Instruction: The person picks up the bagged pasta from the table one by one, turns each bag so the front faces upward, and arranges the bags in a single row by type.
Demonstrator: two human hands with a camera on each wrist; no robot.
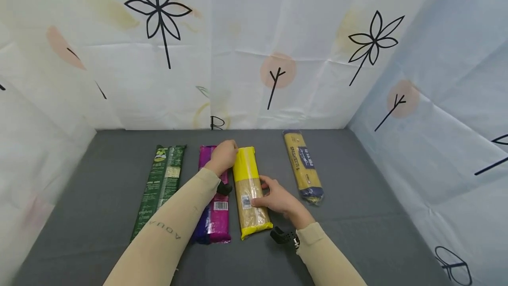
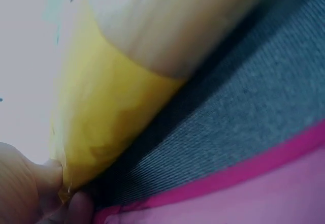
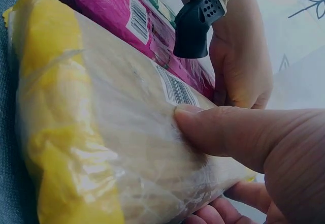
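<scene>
Yellow packet [image 1: 249,184], its film clear along the body, lies near the middle of the grey worktop [image 1: 369,242], between a magenta packet [image 1: 219,224] on its left and a tan-and-blue packet [image 1: 303,167] on its right; a green packet [image 1: 158,184] is furthest left. Partly hidden: the left sleeve [image 1: 166,228] covers the green packet's lower right and part of the magenta packet, and the right fingers [image 3: 252,194] pass partly out of sight at the yellow packet's edge. Most print on the green packet is too small to read; the left wrist view is blurred. Whether the far end is raised cannot be told. Count: four packets, two hands, two black wrist devices [image 1: 224,188]. Left hand [image 1: 223,156]: grip pinching the yellow packet's far end. Right hand [image 1: 282,200]: grip clasping its right edge, thumb [image 3: 218,130] on top beside the barcode [image 1: 246,201].
</scene>
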